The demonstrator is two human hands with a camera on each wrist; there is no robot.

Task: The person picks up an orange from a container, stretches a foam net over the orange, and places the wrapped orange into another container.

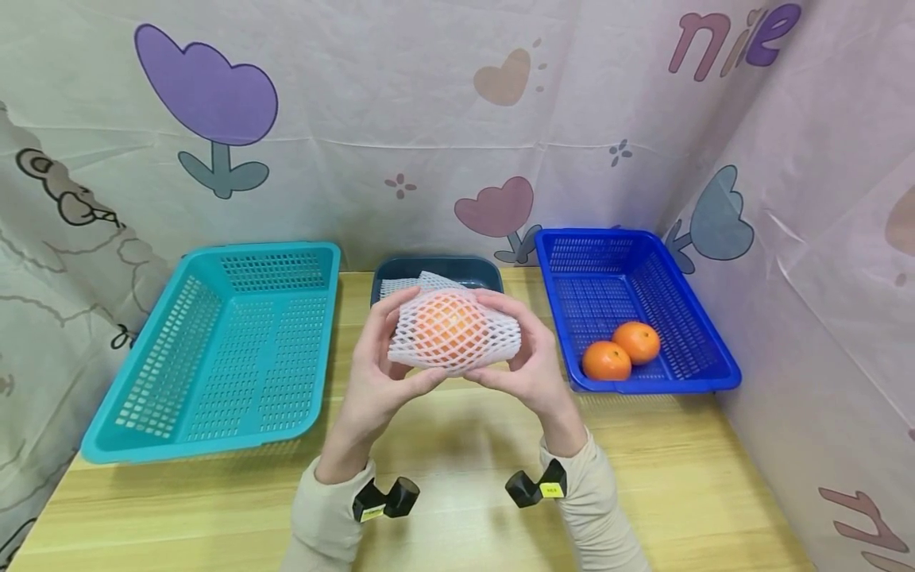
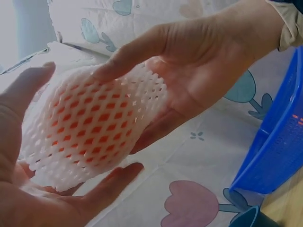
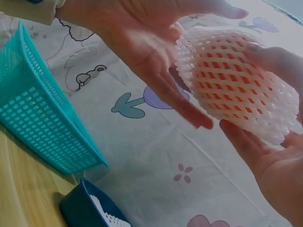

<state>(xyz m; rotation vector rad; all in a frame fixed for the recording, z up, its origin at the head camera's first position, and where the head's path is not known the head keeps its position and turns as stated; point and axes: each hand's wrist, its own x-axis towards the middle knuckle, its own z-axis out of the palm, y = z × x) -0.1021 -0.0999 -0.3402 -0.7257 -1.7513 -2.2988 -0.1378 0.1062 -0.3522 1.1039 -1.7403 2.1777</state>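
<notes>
Both hands hold an orange (image 1: 452, 322) wrapped in a white foam net sleeve (image 1: 503, 338), raised over the middle of the table. On its left side, my left hand (image 1: 373, 369) cups the sleeve with curved fingers. My right hand (image 1: 534, 367) grips the opposite side. In the left wrist view the right thumb presses on the foam net sleeve (image 2: 90, 118), while the left thumb stands a little off it. The fruit shows orange through the mesh in the right wrist view, with the left palm (image 3: 137, 52) at one end of the sleeve.
A turquoise basket (image 1: 325, 349) stands at the left. At the right, a blue basket (image 1: 643, 387) contains two unwrapped oranges (image 1: 622, 352). Behind the hands is a dark teal bin (image 1: 486, 270) with white foam nets (image 1: 436, 280). A printed curtain (image 1: 400, 103) hangs behind the wooden table (image 1: 457, 477).
</notes>
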